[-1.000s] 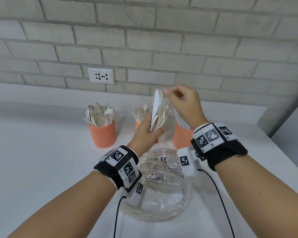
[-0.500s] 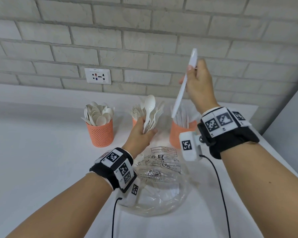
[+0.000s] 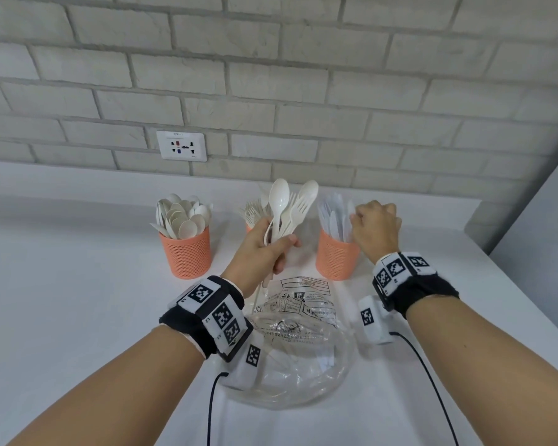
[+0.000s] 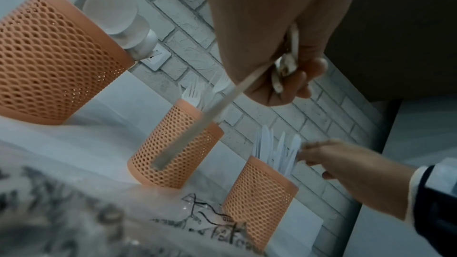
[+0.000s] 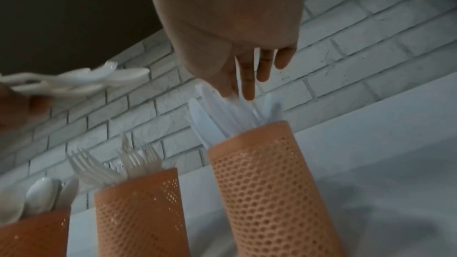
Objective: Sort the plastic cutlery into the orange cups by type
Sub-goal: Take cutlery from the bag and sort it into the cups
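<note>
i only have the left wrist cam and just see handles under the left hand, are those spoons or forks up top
Observer: Both. The head view shows the left hand holding a mixed bunch, with spoon bowls and fork tines fanned upward.
Operator: far left cup is a blur for me, what's in it
Observer: In the head view the left cup shows only spoon bowls.
Operator: is the right hand holding a knife
Observer: It doesn't look so. In the right wrist view the right hand has straight fingers with their tips on the knives standing in the right cup.
</note>
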{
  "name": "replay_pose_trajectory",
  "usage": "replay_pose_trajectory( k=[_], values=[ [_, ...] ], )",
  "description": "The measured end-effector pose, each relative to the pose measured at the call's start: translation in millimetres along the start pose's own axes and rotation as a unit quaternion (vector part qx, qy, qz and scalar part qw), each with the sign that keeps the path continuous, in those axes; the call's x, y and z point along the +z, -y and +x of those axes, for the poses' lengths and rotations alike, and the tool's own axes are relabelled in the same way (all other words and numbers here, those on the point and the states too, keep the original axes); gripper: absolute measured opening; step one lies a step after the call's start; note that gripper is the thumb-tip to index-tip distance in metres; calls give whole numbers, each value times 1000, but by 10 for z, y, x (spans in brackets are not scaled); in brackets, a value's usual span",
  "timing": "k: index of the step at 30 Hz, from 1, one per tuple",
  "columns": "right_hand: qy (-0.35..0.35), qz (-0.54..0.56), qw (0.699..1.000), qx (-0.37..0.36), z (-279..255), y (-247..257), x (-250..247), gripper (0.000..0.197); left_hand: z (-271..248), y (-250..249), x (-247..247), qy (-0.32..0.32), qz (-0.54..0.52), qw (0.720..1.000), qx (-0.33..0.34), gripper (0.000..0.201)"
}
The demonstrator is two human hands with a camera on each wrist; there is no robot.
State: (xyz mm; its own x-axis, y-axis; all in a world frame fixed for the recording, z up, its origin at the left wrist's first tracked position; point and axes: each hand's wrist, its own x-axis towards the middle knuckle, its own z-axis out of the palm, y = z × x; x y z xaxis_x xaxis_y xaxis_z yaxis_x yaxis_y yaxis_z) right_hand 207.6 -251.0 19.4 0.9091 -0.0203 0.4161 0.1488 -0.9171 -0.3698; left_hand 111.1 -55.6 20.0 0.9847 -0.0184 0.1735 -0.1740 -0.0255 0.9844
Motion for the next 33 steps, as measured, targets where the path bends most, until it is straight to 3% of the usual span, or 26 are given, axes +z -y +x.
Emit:
replay_pose_trajectory(
  k=[2, 4, 7, 9, 11, 12, 15, 19, 22, 25, 29, 33],
  values=[
    [28, -59, 998, -8, -17, 5, 29, 26, 9, -1, -13, 0, -21, 1000, 3, 21],
    [-4, -43, 999, -26, -27, 94, 7, 30, 22, -4, -37, -8, -47, 999, 1, 22],
    [-66, 131, 987, -68, -87, 372, -72, 23, 39, -1, -61, -26, -56, 998, 3, 24],
    [46, 276, 957, -78, -210, 629, -138, 29, 47, -11, -52, -30, -43, 999, 11, 22],
    [182, 358, 914, -62, -342, 858, -155, 37, 41, -30, -23, -26, -21, 999, 28, 25],
    [215, 395, 893, -37, -374, 935, -137, 35, 26, -43, -14, -23, -14, 999, 30, 30],
    [246, 487, 837, 39, -393, 1047, -78, 24, -6, -48, -26, -19, -14, 1000, 15, 39],
    [244, 510, 823, 46, -449, 1146, -60, 23, -26, -55, -61, -36, -44, 998, -5, 37],
    [201, 532, 819, 77, -469, 1192, -38, 22, 20, -34, -107, -61, -84, 994, -18, 29],
    [163, 569, 799, 111, -453, 1194, -35, 12, 86, 34, -203, -106, -51, 993, -19, 24],
    [266, 601, 752, 52, -537, 1201, -69, 8, 136, 29, -350, -116, -111, 987, -22, 22],
    [381, 573, 726, 12, -661, 1217, -50, 10, 172, -57, -416, -40, -152, 986, -59, 38]
  ],
)
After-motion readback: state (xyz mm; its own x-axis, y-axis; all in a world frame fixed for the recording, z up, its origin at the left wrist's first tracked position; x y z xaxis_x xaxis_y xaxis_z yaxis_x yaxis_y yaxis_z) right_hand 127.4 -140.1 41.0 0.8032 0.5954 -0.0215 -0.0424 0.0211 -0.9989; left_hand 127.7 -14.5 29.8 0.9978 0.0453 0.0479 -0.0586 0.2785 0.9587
